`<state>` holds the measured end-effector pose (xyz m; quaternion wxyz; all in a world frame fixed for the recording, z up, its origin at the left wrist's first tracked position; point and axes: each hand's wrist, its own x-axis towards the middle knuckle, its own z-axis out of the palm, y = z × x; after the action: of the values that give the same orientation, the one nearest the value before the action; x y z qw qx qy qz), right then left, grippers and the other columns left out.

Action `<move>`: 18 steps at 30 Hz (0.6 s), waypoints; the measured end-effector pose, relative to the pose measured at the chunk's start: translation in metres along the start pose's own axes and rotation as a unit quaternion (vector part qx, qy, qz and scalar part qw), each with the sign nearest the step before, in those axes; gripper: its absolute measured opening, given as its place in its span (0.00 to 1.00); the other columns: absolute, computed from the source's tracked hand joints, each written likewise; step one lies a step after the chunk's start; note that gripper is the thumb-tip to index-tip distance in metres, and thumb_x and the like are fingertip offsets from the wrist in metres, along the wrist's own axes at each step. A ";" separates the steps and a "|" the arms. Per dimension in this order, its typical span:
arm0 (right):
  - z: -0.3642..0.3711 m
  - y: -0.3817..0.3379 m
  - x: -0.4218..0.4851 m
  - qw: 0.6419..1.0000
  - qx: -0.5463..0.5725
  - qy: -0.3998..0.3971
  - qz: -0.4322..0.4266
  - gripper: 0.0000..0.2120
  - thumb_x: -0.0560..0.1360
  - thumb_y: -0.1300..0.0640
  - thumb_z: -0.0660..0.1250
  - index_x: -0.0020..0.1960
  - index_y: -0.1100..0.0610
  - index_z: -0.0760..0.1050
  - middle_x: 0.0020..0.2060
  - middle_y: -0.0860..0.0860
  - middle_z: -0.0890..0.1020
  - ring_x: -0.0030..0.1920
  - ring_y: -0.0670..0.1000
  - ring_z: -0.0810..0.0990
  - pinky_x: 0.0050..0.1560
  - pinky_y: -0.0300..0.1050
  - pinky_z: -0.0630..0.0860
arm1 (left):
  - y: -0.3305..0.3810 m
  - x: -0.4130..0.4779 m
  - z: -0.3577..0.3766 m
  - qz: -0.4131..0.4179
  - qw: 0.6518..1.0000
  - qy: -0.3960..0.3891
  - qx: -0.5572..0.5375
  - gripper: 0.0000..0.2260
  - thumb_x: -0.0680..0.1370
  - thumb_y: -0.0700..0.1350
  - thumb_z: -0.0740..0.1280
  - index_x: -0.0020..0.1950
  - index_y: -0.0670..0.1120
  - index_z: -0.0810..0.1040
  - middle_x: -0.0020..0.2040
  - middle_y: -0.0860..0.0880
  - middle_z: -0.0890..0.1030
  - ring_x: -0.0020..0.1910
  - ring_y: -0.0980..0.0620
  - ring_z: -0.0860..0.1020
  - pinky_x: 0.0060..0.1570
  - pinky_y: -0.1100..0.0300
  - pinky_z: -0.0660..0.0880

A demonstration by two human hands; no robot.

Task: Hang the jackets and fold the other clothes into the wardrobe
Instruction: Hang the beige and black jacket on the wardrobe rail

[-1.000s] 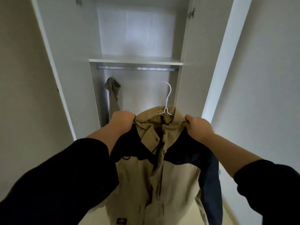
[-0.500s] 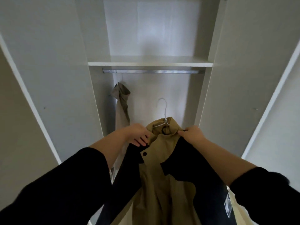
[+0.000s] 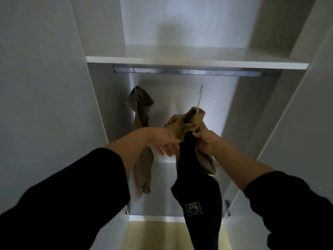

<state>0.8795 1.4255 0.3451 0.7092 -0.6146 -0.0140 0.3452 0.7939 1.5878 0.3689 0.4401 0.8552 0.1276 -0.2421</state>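
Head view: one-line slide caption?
Right hand grips a tan-and-navy jacket on a white hanger below the rail; left hand, fingers extended, alongside; a tan garment already hangs.

Matt cloth jacket [image 3: 187, 121]; shiny metal rail [image 3: 187, 71]; smooth white shelf [image 3: 196, 62]

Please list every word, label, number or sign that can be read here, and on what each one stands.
No text here can be read.
Square patch on the dark sleeve of the jacket: too blurred to read.
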 end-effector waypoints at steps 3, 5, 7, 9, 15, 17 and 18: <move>0.025 -0.028 0.039 0.999 -0.019 0.018 -0.028 0.09 0.79 0.71 0.56 0.50 0.61 0.73 0.44 0.57 0.76 0.43 0.55 0.75 0.41 0.47 0.73 | 0.000 0.031 -0.033 -0.004 0.999 -0.013 0.036 0.16 0.78 0.58 0.62 0.56 0.48 0.77 0.50 0.49 0.81 0.49 0.51 0.81 0.45 0.59 0.77; 0.038 -0.044 0.063 0.998 -0.036 0.025 -0.033 0.08 0.79 0.70 0.57 0.49 0.61 0.73 0.42 0.56 0.75 0.42 0.54 0.74 0.41 0.47 0.73 | 0.001 0.050 -0.049 0.020 0.995 0.028 0.098 0.18 0.76 0.60 0.65 0.59 0.50 0.74 0.51 0.51 0.79 0.49 0.51 0.80 0.44 0.58 0.77; 0.049 -0.052 0.086 0.998 -0.055 0.028 -0.020 0.06 0.79 0.68 0.59 0.54 0.63 0.72 0.42 0.55 0.76 0.43 0.53 0.75 0.49 0.47 0.74 | -0.001 0.069 -0.059 0.046 0.984 0.099 0.142 0.15 0.77 0.55 0.65 0.58 0.46 0.74 0.50 0.47 0.77 0.50 0.47 0.79 0.44 0.55 0.78; 0.061 -0.057 0.106 0.996 -0.081 0.026 -0.012 0.04 0.79 0.67 0.60 0.52 0.63 0.73 0.42 0.55 0.77 0.45 0.54 0.76 0.55 0.47 0.73 | -0.003 0.084 -0.065 0.065 0.973 0.161 0.153 0.11 0.79 0.48 0.61 0.53 0.41 0.75 0.47 0.44 0.76 0.51 0.42 0.78 0.44 0.54 0.76; 0.090 -0.077 0.155 0.991 -0.127 0.003 -0.035 0.04 0.80 0.63 0.61 0.46 0.60 0.73 0.41 0.54 0.77 0.41 0.51 0.76 0.65 0.51 0.71 | -0.022 0.105 -0.092 0.126 0.939 0.295 0.123 0.10 0.82 0.38 0.56 0.49 0.36 0.75 0.52 0.36 0.76 0.54 0.38 0.75 0.45 0.56 0.67; 0.097 -0.082 0.169 0.986 -0.156 -0.010 -0.051 0.06 0.81 0.62 0.59 0.54 0.63 0.73 0.42 0.54 0.78 0.45 0.53 0.78 0.60 0.49 0.73 | -0.028 0.110 -0.107 0.130 0.925 0.338 0.120 0.10 0.81 0.38 0.56 0.44 0.38 0.74 0.50 0.36 0.77 0.52 0.38 0.75 0.45 0.55 0.68; 0.100 -0.084 0.175 0.984 -0.171 -0.018 -0.055 0.09 0.81 0.62 0.58 0.59 0.64 0.72 0.45 0.55 0.79 0.48 0.54 0.78 0.57 0.48 0.73 | -0.030 0.114 -0.114 0.129 0.918 0.354 0.120 0.11 0.81 0.39 0.57 0.40 0.40 0.72 0.50 0.35 0.77 0.50 0.39 0.76 0.45 0.55 0.68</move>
<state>1.0082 1.6001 0.3727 0.6111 -0.7189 -0.1193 0.3091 0.9120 1.6989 0.3447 0.2875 0.9405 0.1335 0.1223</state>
